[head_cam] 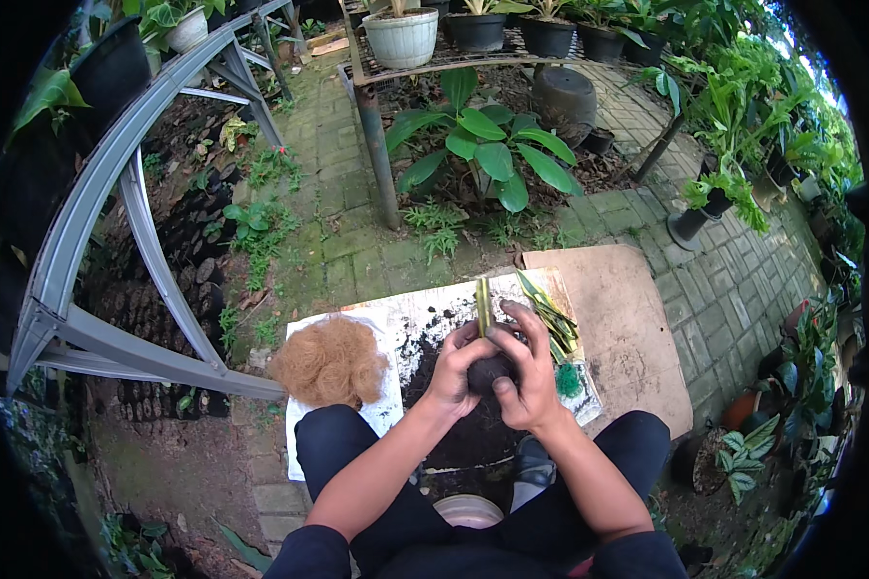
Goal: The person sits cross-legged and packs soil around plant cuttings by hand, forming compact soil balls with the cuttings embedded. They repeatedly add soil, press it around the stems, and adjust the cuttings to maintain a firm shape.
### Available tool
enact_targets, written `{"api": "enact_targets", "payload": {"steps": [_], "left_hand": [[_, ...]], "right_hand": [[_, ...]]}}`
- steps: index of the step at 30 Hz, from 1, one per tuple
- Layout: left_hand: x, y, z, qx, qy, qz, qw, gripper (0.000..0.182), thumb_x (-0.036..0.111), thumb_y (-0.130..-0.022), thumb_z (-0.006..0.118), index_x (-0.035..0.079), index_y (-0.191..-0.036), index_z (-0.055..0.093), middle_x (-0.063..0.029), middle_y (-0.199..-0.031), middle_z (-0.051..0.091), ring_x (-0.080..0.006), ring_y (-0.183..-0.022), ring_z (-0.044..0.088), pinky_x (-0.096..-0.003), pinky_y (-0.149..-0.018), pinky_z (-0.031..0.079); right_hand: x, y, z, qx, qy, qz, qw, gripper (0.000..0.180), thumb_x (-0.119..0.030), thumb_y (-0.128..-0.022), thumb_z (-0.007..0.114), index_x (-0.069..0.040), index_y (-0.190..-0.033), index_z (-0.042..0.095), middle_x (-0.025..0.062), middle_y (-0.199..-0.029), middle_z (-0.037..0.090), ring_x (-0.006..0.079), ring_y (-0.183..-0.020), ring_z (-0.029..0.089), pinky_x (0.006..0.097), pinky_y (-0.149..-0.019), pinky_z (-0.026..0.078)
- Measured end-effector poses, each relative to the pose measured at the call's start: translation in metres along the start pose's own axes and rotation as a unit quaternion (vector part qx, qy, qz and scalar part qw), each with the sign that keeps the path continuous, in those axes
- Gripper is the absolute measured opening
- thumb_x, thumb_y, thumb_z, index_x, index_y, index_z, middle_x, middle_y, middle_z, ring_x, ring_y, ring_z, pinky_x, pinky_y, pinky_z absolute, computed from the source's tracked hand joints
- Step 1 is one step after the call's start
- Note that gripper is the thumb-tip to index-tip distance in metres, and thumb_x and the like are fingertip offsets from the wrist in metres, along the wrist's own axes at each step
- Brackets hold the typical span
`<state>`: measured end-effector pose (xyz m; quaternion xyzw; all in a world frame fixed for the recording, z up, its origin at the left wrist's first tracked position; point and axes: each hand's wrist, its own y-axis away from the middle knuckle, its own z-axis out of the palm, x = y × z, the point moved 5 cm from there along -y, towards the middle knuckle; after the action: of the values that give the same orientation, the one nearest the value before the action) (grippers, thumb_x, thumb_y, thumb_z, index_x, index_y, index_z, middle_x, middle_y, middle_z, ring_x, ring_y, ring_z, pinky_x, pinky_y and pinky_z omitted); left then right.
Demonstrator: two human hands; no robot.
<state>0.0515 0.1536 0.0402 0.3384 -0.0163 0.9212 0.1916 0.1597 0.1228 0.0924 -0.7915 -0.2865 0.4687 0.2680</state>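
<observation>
Between my knees, my left hand (458, 369) and my right hand (529, 369) cup a dark ball of soil (491, 373) from both sides. A yellow-edged green leaf cutting (484, 307) stands upright from the top of the ball. Loose dark soil (471, 438) lies below my hands on a soil-stained white sheet. More variegated leaf cuttings (550, 315) lie to the right, with a tangle of green string (568, 380) just below them. At the left, a heap of brown coir-like fibre (329, 360) rests on a white sheet (300, 449).
Flattened cardboard (623, 326) lies at the right on brick paving (362, 271). A grey metal frame (166, 344) curves along the left. Ahead stands a mesh-topped table with a rusty leg (379, 155) and potted plants on it. Further pots line the right side.
</observation>
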Motion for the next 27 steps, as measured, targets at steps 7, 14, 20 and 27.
{"api": "enact_targets", "payload": {"steps": [7,14,20,27], "left_hand": [[-0.016,0.001,0.006,0.075,0.096,-0.074,0.99,0.059,0.053,-0.102,0.039,0.003,-0.13,0.055,-0.0144,-0.123,0.062,-0.0246,-0.112,0.063,-0.0403,-0.1,0.05],[-0.013,-0.006,0.001,0.066,0.163,-0.119,0.977,0.064,0.064,-0.098,0.043,0.007,-0.124,0.059,-0.0106,-0.115,0.065,-0.0226,-0.106,0.066,-0.0392,-0.09,0.056],[-0.023,-0.003,-0.003,0.134,0.064,-0.11,0.983,0.06,0.056,-0.1,0.044,0.002,-0.122,0.059,-0.0115,-0.112,0.065,-0.0186,-0.103,0.065,-0.036,-0.088,0.055],[-0.018,-0.008,-0.012,0.031,0.183,-0.114,0.976,0.062,0.056,-0.098,0.044,-0.001,-0.115,0.061,-0.0169,-0.115,0.065,-0.0273,-0.105,0.065,-0.042,-0.095,0.053]], "right_hand": [[-0.002,-0.015,-0.008,-0.004,0.149,-0.026,0.989,0.053,-0.049,-0.096,0.046,-0.007,-0.115,0.07,0.0258,-0.136,0.053,0.0498,-0.133,0.041,0.0561,-0.109,0.034],[0.007,-0.024,0.006,-0.126,0.099,-0.048,0.986,0.024,-0.024,-0.081,0.069,-0.007,-0.099,0.071,0.0095,-0.106,0.069,0.0286,-0.105,0.065,0.0409,-0.091,0.049],[0.018,-0.024,-0.003,-0.031,-0.1,0.041,0.994,0.013,-0.01,-0.082,0.064,0.001,-0.087,0.069,0.0151,-0.091,0.07,0.0324,-0.089,0.068,0.04,-0.083,0.051],[0.002,-0.015,0.015,-0.11,0.083,-0.007,0.99,0.033,-0.021,-0.075,0.076,-0.004,-0.102,0.069,0.0152,-0.108,0.066,0.0337,-0.099,0.066,0.0431,-0.092,0.049]]}}
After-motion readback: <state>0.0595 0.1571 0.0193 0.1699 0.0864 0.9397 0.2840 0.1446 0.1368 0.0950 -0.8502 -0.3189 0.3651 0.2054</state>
